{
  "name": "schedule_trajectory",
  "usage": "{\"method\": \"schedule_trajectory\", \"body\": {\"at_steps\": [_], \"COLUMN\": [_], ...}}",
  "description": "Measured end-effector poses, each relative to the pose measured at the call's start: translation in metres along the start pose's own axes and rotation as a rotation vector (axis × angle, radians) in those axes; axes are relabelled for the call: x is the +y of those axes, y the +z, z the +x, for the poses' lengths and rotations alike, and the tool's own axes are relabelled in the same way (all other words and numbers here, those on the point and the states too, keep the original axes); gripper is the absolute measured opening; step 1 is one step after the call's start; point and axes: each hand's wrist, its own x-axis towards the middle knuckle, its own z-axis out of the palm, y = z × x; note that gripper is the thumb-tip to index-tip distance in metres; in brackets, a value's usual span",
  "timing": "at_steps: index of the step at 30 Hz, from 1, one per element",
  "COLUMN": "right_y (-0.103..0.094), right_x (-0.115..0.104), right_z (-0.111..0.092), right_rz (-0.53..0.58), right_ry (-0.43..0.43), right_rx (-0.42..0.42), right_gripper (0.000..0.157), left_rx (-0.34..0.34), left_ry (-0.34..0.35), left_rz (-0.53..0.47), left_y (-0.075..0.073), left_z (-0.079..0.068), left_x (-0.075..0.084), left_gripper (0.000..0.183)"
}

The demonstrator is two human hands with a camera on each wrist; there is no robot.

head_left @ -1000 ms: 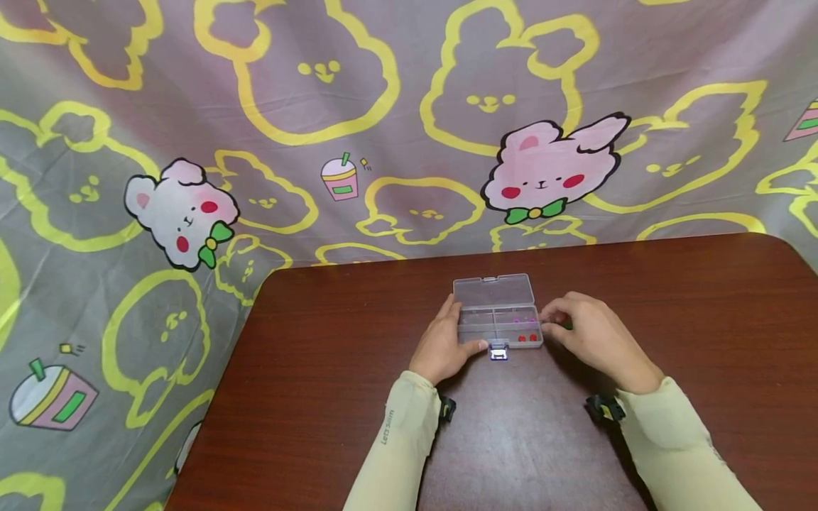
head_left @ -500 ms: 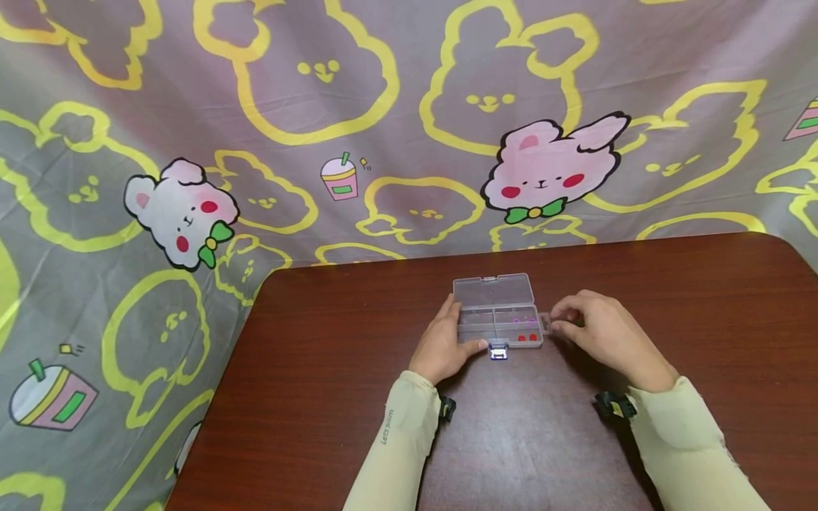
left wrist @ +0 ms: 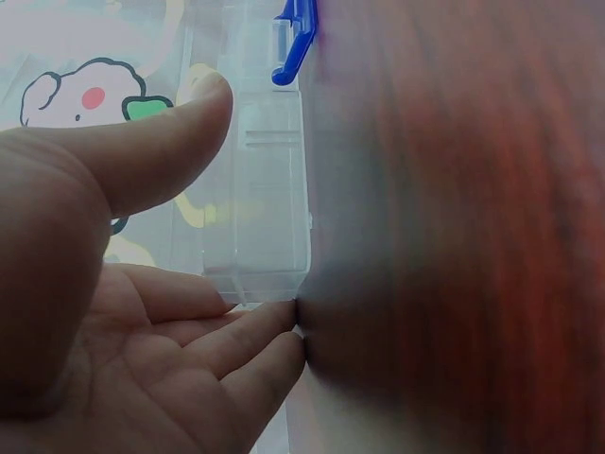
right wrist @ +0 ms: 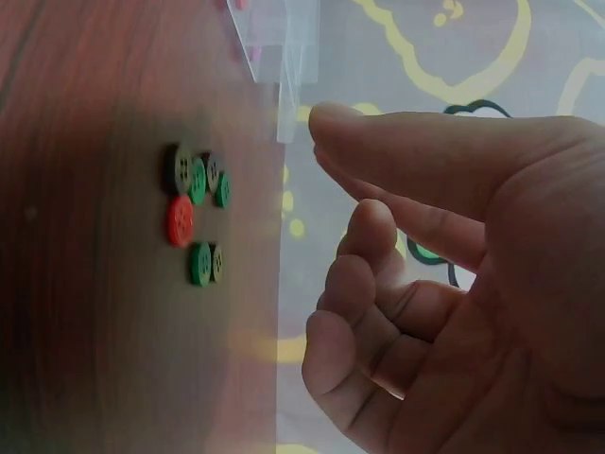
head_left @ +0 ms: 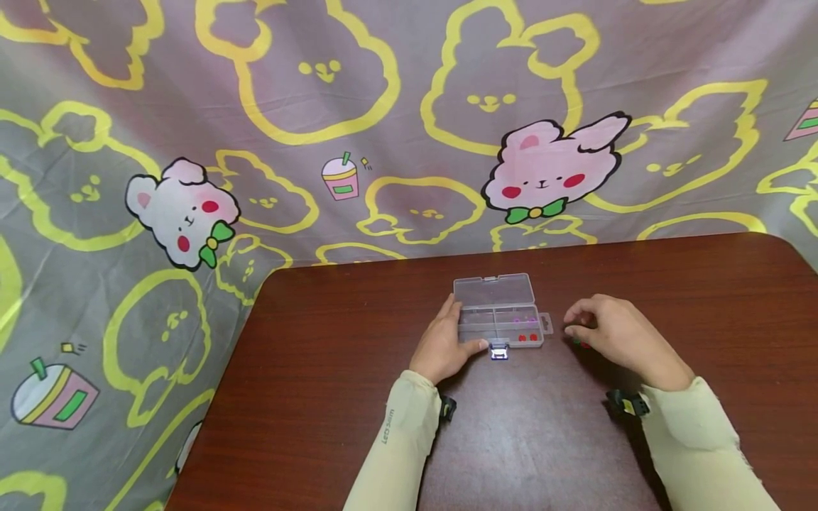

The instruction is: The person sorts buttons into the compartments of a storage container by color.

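A clear plastic compartment box [head_left: 478, 332] lies with its lid [head_left: 492, 289] raised behind it. My left hand [head_left: 439, 346] holds its left end, thumb over the front edge and fingers against the end wall. Two red buttons [head_left: 527, 338] sit in the front right compartment, small purple pieces [head_left: 524, 321] in the one behind. To the right of the box, my right hand [head_left: 612, 337] hovers with loosely bent fingers and nothing between them. Below it, several buttons lie on the table in the right wrist view: a red button [right wrist: 180, 221], green buttons [right wrist: 200, 264] and dark ones [right wrist: 180, 170].
The box's blue latch [head_left: 498, 352] hangs over its front, and a hanging tab [head_left: 545, 323] sticks out at the right end. Under everything is a dark brown wooden table [head_left: 345, 333]. A patterned curtain [head_left: 409, 128] stands behind the table's far edge.
My right hand has moved right, away from the box's end, uncovering the hanging tab and some buttons on the table. The left hand and the box have stayed put.
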Motion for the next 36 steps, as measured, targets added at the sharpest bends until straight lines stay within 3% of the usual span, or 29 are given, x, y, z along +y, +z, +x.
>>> {"method": "schedule_trajectory", "body": {"at_steps": [36], "right_y": [-0.007], "right_x": [0.015], "right_z": [-0.005], "right_rz": [-0.016], "right_ry": [0.106], "right_rx": [-0.175], "right_gripper": [0.011], "left_rx": [0.002], "left_ry": [-0.003], "left_rz": [-0.007], "left_y": [-0.001], "left_z": [-0.001], "left_x": [0.001], "left_gripper": [0.086]}}
